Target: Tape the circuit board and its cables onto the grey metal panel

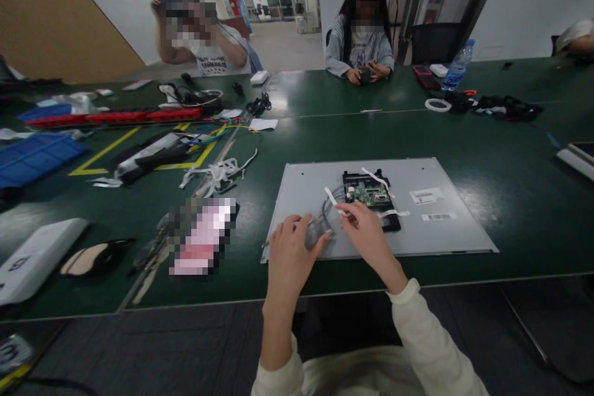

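A flat grey metal panel (455, 223) lies on the green table in front of me. On its middle sits a black bracket (393, 223) carrying a green circuit board (364, 195), with white tape strips (377, 178) across it. Between thumb and forefinger, my right hand (366, 235) pinches a white tape strip (331, 197) beside the board's left edge. A looped grey cable (326, 216) runs left from the board. My left hand (291, 253) curves around the cable's lower end, thumb and fingers on either side of it; the exact contact is partly hidden.
Left of the panel lie a pink phone (206, 238), crumpled white strips (220, 176), a mouse (93, 258), a white box (39, 257) and a blue tray (39, 154). Farther right are a tape roll (437, 105) and a water bottle (458, 67). Two people sit opposite.
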Tool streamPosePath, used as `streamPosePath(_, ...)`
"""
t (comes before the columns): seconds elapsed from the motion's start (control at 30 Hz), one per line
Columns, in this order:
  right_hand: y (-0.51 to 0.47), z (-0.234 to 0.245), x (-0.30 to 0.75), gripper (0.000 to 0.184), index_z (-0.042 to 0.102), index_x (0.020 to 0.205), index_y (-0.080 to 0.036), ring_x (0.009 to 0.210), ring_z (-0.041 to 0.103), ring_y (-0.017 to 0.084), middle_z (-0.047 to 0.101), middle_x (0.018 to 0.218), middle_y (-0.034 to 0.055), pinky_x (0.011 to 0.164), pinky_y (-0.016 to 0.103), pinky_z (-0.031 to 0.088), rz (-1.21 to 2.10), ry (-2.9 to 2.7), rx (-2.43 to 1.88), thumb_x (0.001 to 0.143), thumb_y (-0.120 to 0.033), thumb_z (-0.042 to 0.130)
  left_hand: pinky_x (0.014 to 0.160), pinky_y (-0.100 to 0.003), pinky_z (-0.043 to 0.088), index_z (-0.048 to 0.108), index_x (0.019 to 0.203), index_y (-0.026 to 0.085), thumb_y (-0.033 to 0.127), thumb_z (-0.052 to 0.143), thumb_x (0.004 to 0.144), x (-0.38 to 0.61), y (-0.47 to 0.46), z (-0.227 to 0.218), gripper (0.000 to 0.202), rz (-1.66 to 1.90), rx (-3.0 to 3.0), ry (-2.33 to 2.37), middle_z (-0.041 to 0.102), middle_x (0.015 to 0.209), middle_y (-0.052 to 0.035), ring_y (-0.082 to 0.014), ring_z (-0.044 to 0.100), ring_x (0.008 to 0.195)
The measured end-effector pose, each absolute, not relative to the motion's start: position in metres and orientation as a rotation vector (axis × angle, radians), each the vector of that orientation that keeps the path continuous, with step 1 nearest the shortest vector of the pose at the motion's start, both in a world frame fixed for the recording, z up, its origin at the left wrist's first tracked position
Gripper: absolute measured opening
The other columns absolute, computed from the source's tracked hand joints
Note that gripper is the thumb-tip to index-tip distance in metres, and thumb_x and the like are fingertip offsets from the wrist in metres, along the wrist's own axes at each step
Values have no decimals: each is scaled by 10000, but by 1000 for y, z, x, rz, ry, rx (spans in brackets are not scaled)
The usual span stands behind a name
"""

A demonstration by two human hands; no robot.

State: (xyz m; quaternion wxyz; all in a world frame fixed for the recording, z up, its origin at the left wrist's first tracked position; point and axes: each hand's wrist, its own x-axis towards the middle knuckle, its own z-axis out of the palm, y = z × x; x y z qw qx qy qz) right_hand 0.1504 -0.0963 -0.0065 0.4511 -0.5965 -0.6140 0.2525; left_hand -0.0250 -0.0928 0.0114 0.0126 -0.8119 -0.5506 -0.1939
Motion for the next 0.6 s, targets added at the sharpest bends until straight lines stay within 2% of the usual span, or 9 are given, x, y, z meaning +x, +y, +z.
streamPosePath(0.17, -98, -11, 148, 287, 659, 1105, -167, 700, 579, 114, 615, 967, 60, 669, 242, 469, 655, -1517, -1484, 855, -191, 521, 870, -395, 472, 584, 1159, 207, 317, 584, 873, -24, -89, 5, 307, -698, -2580, -1694, 575, 1099, -91, -253, 563, 983)
streamPosePath(0.37, -99, -10, 148, 293, 666, 1105, -169, 730, 576, 126, 625, 968, 64, 681, 249, 468, 637, -1527, -1509, 851, -188, 521, 914, -404, 456, 580, 1163, 194, 230, 526, 886, -39, -85, 5, 285, -720, -2663, -1696, 581, 1127, -91, -238, 553, 1030)
streamPosePath(0.6, -100, -5, 146, 272, 675, 1078, -165, 717, 573, 123, 623, 938, 55, 718, 256, 461, 614, -1484, -1496, 866, -198, 507, 833, -351, 472, 617, 969, 195, 192, 474, 902, -68, -75, 13, 158, -593, -2781, -1709, 628, 957, -50, -202, 585, 898)
